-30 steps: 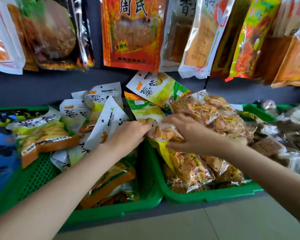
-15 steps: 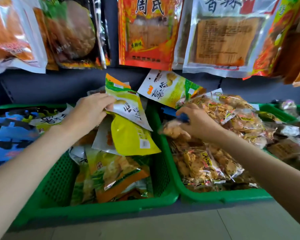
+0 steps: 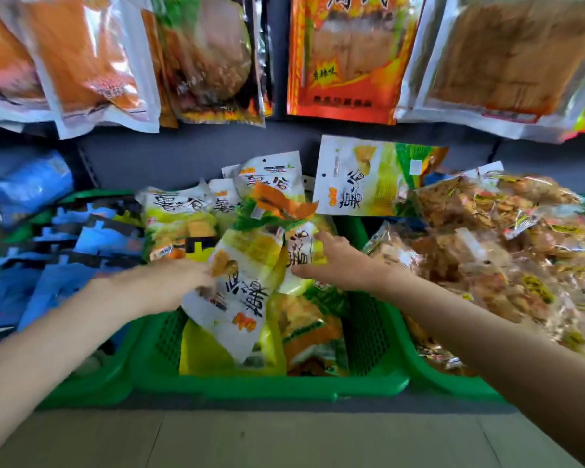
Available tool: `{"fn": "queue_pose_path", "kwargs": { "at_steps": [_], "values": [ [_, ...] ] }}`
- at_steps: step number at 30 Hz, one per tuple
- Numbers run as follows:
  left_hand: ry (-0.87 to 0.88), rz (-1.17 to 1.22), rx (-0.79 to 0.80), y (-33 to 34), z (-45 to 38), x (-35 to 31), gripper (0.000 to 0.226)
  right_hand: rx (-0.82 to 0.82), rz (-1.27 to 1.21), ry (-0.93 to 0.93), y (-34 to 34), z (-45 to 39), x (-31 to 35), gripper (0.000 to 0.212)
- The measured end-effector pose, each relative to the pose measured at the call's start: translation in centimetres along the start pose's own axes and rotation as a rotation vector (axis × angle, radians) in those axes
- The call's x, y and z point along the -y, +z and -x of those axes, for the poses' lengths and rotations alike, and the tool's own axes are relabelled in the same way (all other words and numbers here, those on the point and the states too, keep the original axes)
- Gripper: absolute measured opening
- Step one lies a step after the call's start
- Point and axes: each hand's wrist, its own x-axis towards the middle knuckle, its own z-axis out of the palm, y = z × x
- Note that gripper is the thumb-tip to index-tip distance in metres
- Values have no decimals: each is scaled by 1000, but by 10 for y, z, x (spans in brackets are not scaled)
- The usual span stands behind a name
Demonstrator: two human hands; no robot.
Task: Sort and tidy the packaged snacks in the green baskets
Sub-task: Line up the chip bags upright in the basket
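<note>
Packets in glossy blue film [image 3: 31,265] crowd the leftmost green plastic basket [image 3: 92,390]. The left hand [image 3: 169,282] grips a white-and-yellow crinkled snack pouch [image 3: 240,292] held over the perforated middle green basket [image 3: 267,386], among upright pouches of the same print [image 3: 179,214]. The right hand [image 3: 338,261] pinches a second, similar pouch [image 3: 298,255] just beside it. Clear bags of golden crackers [image 3: 493,238] heap the right green basket [image 3: 453,386]. Large flat foil packs [image 3: 341,55] hang above against a dark grey back panel [image 3: 190,150]. Pale floor tiles [image 3: 284,440] lie below.
</note>
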Motion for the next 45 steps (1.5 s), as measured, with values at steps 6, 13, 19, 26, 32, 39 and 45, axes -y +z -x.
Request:
{"fn": "queue_pose_path", "kwargs": {
  "at_steps": [6, 13, 19, 26, 32, 39, 45],
  "values": [
    [-61, 313, -150, -36, -8, -20, 41, 65, -29, 199, 9, -19, -8, 44],
    [-105, 375, -50, -33, -43, -90, 107, 44, -140, 39, 15, -21, -8, 55],
    [-523, 423, -348, -32, -42, -53, 55, 118, 235, 116, 3, -9, -12, 81],
    [-545, 585, -400, -47, -39, -39, 39, -180, 186, -144, 7, -10, 2, 74],
    [-344, 658, -612, -68, -19, -49, 18, -327, -419, -149, -10, -13, 23, 37],
    [243, 539, -1078, -109, 3, -66, 18, 175, -1395, 126, -56, 3, 5, 53],
    [267, 503, -607, -51, 5, -51, 46, 163, -1165, 74, -42, 18, 4, 53]
  ]
}}
